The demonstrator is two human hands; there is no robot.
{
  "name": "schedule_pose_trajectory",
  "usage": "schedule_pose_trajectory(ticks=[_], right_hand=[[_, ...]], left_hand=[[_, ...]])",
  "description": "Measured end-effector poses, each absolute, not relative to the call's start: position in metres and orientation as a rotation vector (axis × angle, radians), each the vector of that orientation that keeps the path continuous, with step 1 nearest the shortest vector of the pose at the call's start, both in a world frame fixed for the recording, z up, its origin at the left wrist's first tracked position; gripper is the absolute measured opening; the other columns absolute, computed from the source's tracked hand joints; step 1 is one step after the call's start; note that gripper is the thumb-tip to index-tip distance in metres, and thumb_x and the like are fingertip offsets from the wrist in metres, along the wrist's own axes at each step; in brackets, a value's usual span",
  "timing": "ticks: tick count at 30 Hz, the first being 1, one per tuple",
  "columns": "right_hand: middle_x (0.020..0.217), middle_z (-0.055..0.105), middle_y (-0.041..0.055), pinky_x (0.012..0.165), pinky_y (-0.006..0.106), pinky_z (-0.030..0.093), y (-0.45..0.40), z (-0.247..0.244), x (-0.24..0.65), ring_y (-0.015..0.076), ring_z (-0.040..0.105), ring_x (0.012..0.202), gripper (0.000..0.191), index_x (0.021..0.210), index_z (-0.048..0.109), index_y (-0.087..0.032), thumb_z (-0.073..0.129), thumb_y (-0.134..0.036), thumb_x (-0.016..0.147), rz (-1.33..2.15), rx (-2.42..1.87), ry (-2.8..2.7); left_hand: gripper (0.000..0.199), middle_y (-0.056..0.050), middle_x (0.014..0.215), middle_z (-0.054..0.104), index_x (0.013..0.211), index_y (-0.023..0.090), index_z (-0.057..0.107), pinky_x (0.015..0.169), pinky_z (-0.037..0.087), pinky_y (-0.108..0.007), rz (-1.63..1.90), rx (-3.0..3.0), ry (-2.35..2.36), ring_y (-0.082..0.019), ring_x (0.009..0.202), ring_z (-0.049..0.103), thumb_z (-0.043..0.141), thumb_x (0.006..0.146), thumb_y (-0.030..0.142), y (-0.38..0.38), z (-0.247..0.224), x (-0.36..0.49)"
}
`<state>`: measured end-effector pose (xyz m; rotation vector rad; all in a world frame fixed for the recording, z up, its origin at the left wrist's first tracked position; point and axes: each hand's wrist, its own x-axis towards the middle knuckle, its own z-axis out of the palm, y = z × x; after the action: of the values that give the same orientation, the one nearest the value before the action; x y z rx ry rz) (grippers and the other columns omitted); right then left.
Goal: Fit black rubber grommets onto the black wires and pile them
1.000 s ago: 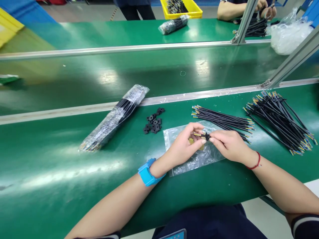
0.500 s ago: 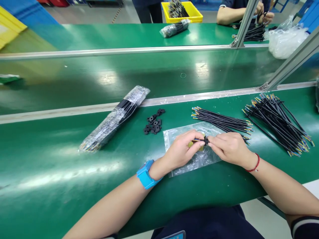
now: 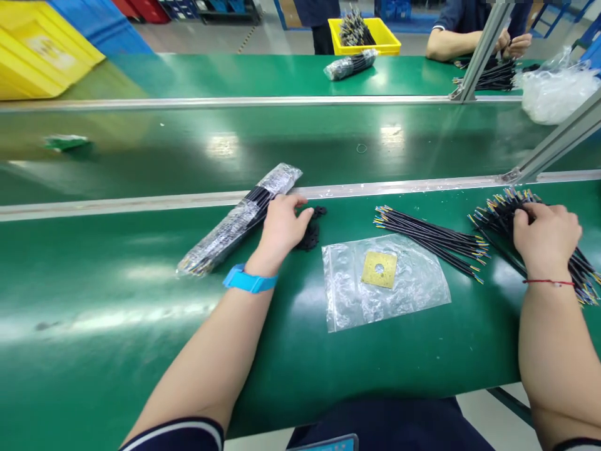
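My left hand (image 3: 284,227) reaches over a small heap of black plastic pieces (image 3: 308,238), thumb and fingers apart; its fingertips partly cover the heap. To its left lies a plastic-wrapped bundle of black cables (image 3: 235,222). My right hand (image 3: 547,241) is on the right-hand pile of black cables (image 3: 504,216), thumb and forefinger curled around a cable near the upper ends. Between my hands, a square brass-coloured plate with a round hole (image 3: 370,275) rests on a clear zip bag (image 3: 342,307). A smaller group of black cables with coloured wire ends (image 3: 427,235) lies behind the bag.
A metal rail (image 3: 357,189) runs across the green table, with a slanted metal post (image 3: 544,147) at the right. Beyond are another wrapped bundle (image 3: 350,65), a yellow bin (image 3: 387,41), a white plastic bag (image 3: 554,94) and a co-worker's hands (image 3: 514,47).
My hands were together above the plate, holding a cable and a black piece. They have parted, left to the black pieces, right to the right-hand cable pile. The view has shifted slightly.
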<state>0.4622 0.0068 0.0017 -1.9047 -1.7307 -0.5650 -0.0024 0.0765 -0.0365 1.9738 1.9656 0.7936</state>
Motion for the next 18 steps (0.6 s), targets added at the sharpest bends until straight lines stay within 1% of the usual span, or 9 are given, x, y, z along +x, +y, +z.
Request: schedule_pose_trajectory(ticks=[2,3,5,7,9,11,13,16,18], right_hand=[[0.087,0.059,0.0169,0.064,0.043,0.032,0.005,0.003,0.444,0.0365,0.050,0.086,0.028,0.106,0.063,-0.023,0.044,-0.036,0.089,-0.615,-1.888,-1.704],[0.090,0.060,0.0177,0.066,0.045,0.034,0.005,0.004,0.430,0.0367,0.051,0.089,0.030,0.108,0.062,-0.021,0.043,-0.035,0.089,-0.601,-1.870,-1.743],[0.094,0.062,0.0168,0.074,0.044,0.038,0.005,0.003,0.398,0.0322,0.052,0.090,0.030,0.109,0.061,-0.018,0.042,-0.031,0.090,-0.484,-1.755,-1.967],[0.097,0.064,0.0136,0.078,0.040,0.040,0.005,-0.004,0.366,0.0268,0.053,0.089,0.028,0.108,0.061,-0.017,0.044,-0.029,0.090,-0.324,-1.553,-2.265],[0.099,0.064,0.0117,0.076,0.037,0.040,0.006,-0.014,0.341,0.0250,0.052,0.088,0.027,0.110,0.060,-0.016,0.046,-0.028,0.090,-0.257,-1.466,-2.466],[0.096,0.062,0.0120,0.073,0.036,0.040,0.007,-0.023,0.327,0.0244,0.051,0.086,0.026,0.107,0.061,-0.014,0.048,-0.027,0.089,-0.263,-1.493,-2.548],[0.089,0.061,0.0120,0.071,0.035,0.040,0.008,-0.028,0.323,0.0235,0.050,0.082,0.022,0.099,0.063,-0.013,0.047,-0.024,0.089,-0.289,-1.529,-2.557],[0.082,0.061,0.0105,0.071,0.034,0.041,0.006,-0.028,0.325,0.0225,0.052,0.080,0.021,0.086,0.063,-0.014,0.043,-0.021,0.089,-0.289,-1.477,-2.566],[0.084,0.062,0.0096,0.073,0.034,0.043,0.002,-0.026,0.327,0.0216,0.054,0.081,0.021,0.085,0.062,-0.014,0.042,-0.018,0.088,-0.205,-1.385,-2.553]], left_hand=[[0.023,-0.013,0.097,0.059,0.095,0.014,0.062,0.090,0.040,-0.044,0.733,2.095,1.945,-0.029,0.094,0.052,0.055,0.078,0.027,0.075,-0.044,0.002],[0.022,-0.013,0.096,0.060,0.094,0.014,0.062,0.090,0.039,-0.045,0.700,2.128,1.942,-0.030,0.095,0.052,0.054,0.079,0.028,0.073,-0.047,0.005],[0.019,-0.013,0.092,0.062,0.092,0.015,0.062,0.086,0.039,-0.047,0.644,2.144,1.955,-0.032,0.094,0.052,0.054,0.079,0.026,0.071,-0.048,0.012],[0.017,-0.011,0.089,0.064,0.091,0.017,0.062,0.084,0.038,-0.048,0.636,2.153,1.962,-0.032,0.092,0.053,0.053,0.078,0.022,0.069,-0.045,0.017],[0.015,-0.010,0.088,0.065,0.090,0.018,0.061,0.085,0.036,-0.050,0.664,2.189,1.933,-0.032,0.092,0.053,0.052,0.078,0.020,0.067,-0.039,0.019],[0.015,-0.009,0.089,0.065,0.090,0.018,0.061,0.087,0.035,-0.050,0.731,2.209,1.887,-0.031,0.092,0.054,0.051,0.078,0.019,0.063,-0.034,0.022],[0.020,-0.008,0.090,0.064,0.096,0.017,0.060,0.087,0.038,-0.047,0.833,2.168,1.794,-0.027,0.089,0.056,0.050,0.079,0.018,0.058,-0.028,0.028],[0.026,-0.006,0.091,0.062,0.104,0.016,0.058,0.080,0.045,-0.036,0.933,2.055,1.527,-0.019,0.082,0.058,0.050,0.079,0.019,0.045,-0.024,0.045],[0.024,-0.005,0.090,0.060,0.102,0.016,0.059,0.075,0.046,-0.031,0.904,2.027,1.357,-0.016,0.079,0.057,0.049,0.080,0.019,0.037,-0.025,0.059]])
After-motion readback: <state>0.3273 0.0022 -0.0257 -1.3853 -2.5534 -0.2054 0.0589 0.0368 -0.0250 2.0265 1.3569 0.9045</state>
